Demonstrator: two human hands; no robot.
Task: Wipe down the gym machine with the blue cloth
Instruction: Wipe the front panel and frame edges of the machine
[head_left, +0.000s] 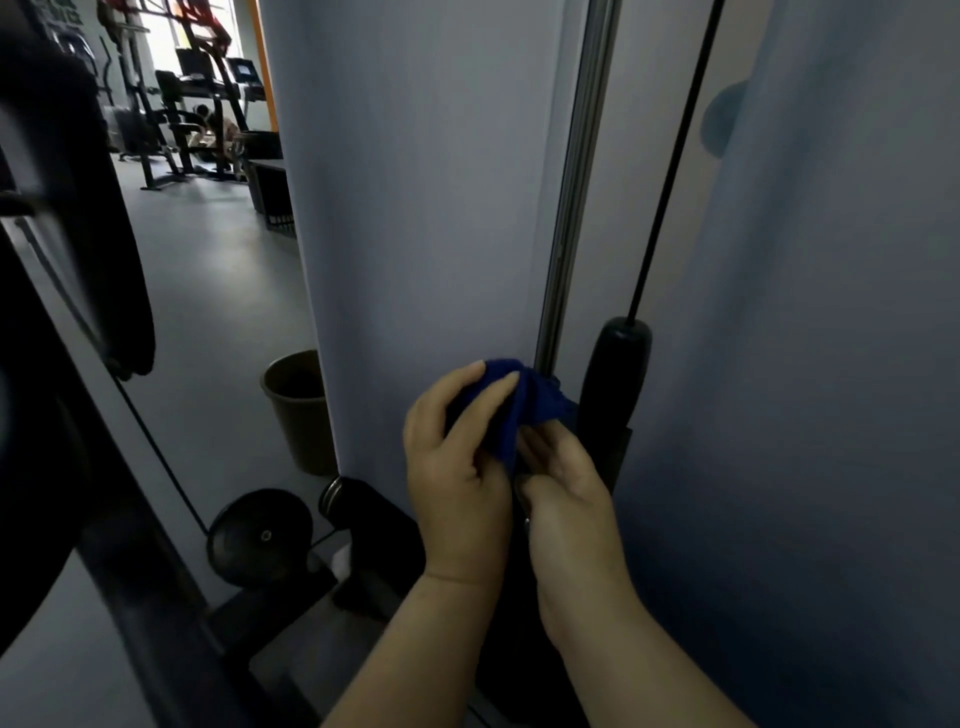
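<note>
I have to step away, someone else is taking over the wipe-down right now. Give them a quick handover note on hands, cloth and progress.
Left hand: grips the blue cloth, fingers over its top.
Right hand: pinches the cloth's lower edge.
Cloth: bunched against the foot of the chrome guide rod, beside the black cable stopper.
Done: cannot tell from this view how much is already wiped.
Left: the rod above, the stopper and the rest of the frame, probably.

A gym: a cable machine's steel rod (576, 171) and cable (670, 156) rise in front, a weight plate (260, 535) sits below, treadmills (228, 78) line the far window.
</note>
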